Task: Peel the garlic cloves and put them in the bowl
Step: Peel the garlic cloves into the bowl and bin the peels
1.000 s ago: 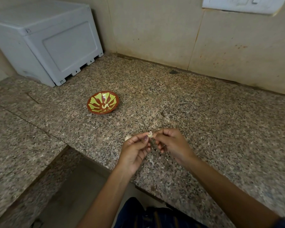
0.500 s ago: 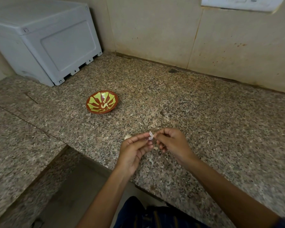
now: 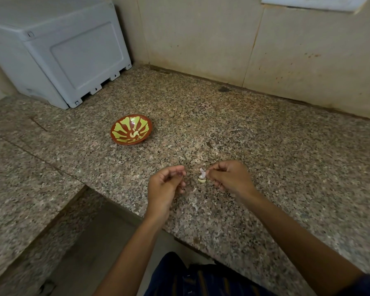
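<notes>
My right hand pinches a garlic clove at its fingertips, just above the granite counter. A loose flap of pale skin sticks up from the clove. My left hand hovers a short way to the left, apart from the clove, with thumb and forefinger pressed together and the other fingers curled. Whether a scrap of skin sits between them does not show. The red bowl with yellow-green petals stands farther back left, with peeled cloves in its middle.
A grey plastic box fills the back left corner against the tiled wall. Thin skin scraps lie on the counter near its front edge. A lower granite ledge runs along the left.
My hands were together on the clove and have drawn apart. The left hand moved left off it, and the right hand keeps the clove with its skin pulled loose.
</notes>
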